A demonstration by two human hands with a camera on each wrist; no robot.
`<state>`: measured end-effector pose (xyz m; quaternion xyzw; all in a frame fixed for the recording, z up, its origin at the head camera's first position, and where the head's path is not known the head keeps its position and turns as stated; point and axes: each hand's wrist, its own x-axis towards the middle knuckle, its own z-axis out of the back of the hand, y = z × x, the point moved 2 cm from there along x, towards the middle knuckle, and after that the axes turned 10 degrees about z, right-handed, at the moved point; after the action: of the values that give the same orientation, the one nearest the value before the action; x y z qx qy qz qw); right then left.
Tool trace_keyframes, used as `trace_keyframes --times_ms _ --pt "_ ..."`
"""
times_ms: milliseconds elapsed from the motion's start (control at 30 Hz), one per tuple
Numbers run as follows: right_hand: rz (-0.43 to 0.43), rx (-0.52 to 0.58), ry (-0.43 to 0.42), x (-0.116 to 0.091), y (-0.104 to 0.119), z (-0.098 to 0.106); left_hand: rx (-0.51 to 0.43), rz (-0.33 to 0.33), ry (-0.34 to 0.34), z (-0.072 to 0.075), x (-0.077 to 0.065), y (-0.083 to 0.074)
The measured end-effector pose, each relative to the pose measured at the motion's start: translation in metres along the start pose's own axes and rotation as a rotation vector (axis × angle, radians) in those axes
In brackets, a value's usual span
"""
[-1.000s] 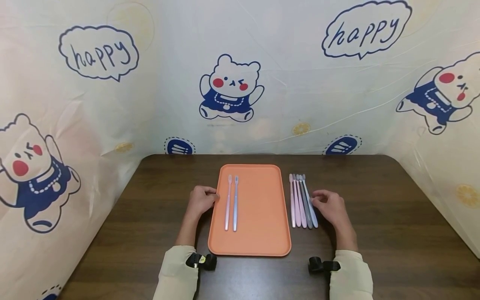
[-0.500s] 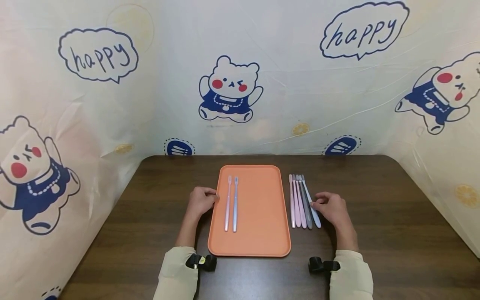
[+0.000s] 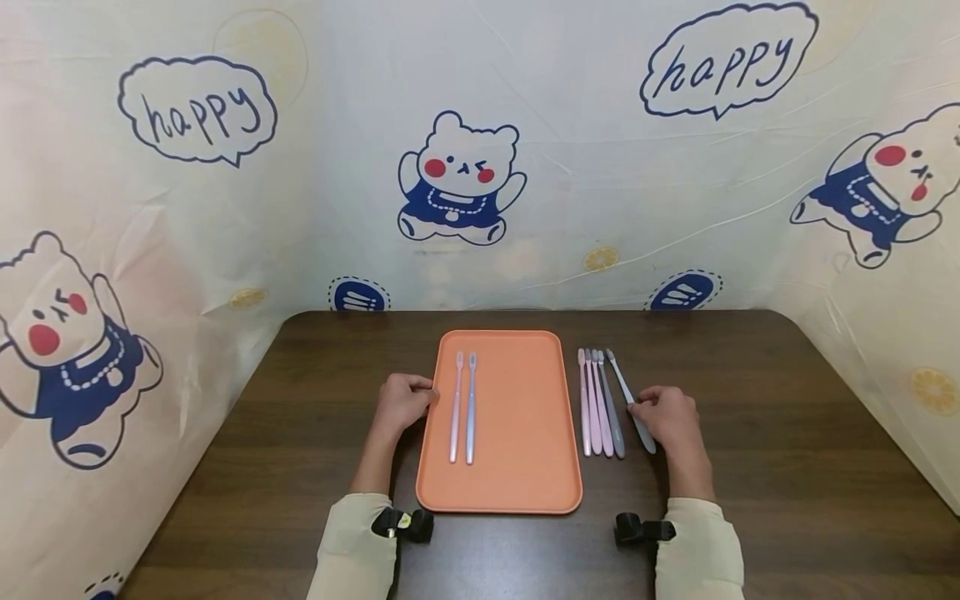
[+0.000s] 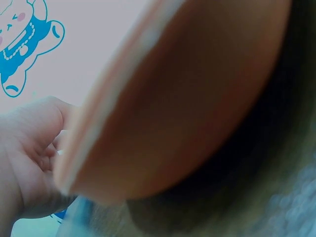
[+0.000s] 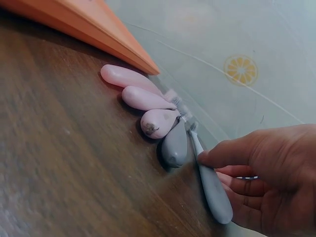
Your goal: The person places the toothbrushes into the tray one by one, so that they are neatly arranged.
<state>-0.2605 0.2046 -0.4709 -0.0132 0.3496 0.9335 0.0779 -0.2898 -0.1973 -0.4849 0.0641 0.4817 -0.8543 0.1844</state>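
My right hand (image 3: 670, 417) pinches a blue-grey toothbrush (image 5: 215, 192) between thumb and fingers, partway down its handle. The brush slants away from a row of several toothbrushes lying side by side, pink ones (image 3: 595, 408) and a dark grey one (image 3: 612, 421) at the near end of the row. On the left, my left hand (image 3: 402, 402) grips the edge of the orange tray (image 3: 517, 425), its fingertips at the rim. A pink toothbrush (image 3: 455, 408) and a blue toothbrush (image 3: 471, 408) lie parallel on the tray's left side. The tray's underside fills much of the left wrist view.
The tray and brushes lie on a dark wooden table (image 3: 300, 467). A pale curtain (image 3: 570, 167) printed with bears and speech bubbles hangs behind it and along both sides. Black camera mounts (image 3: 405, 525) sit on both wrists.
The rightmost toothbrush has moved right and tilted away from the row, following my right hand. My left hand, the tray and the two brushes on it stay where they were.
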Motion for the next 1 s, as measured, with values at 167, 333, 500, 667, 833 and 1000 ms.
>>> trace_keyframes --times_ms 167,333,500,667,833,1000 --pt "0.020 -0.025 0.008 0.0010 0.0008 -0.0009 -0.005 -0.019 -0.004 0.0005 -0.0004 -0.0004" --pt "0.053 -0.052 0.012 0.0013 0.0026 -0.0011 -0.009 -0.028 -0.005 0.0008 -0.0005 0.0000" --pt "0.056 -0.069 0.025 0.0012 0.0054 -0.0003 -0.002 -0.019 -0.006 -0.0001 -0.0003 0.0001" --pt "0.039 -0.070 0.030 0.0016 0.0056 0.0019 -0.005 -0.021 -0.004 -0.0003 -0.0004 -0.0007" --pt "0.036 -0.064 0.028 0.0010 0.0064 0.0044 -0.004 -0.021 -0.003 0.0002 -0.0004 -0.0005" --pt "0.039 -0.042 0.032 -0.0004 0.0069 0.0060 -0.003 -0.020 -0.006 -0.0002 -0.0002 -0.0004"
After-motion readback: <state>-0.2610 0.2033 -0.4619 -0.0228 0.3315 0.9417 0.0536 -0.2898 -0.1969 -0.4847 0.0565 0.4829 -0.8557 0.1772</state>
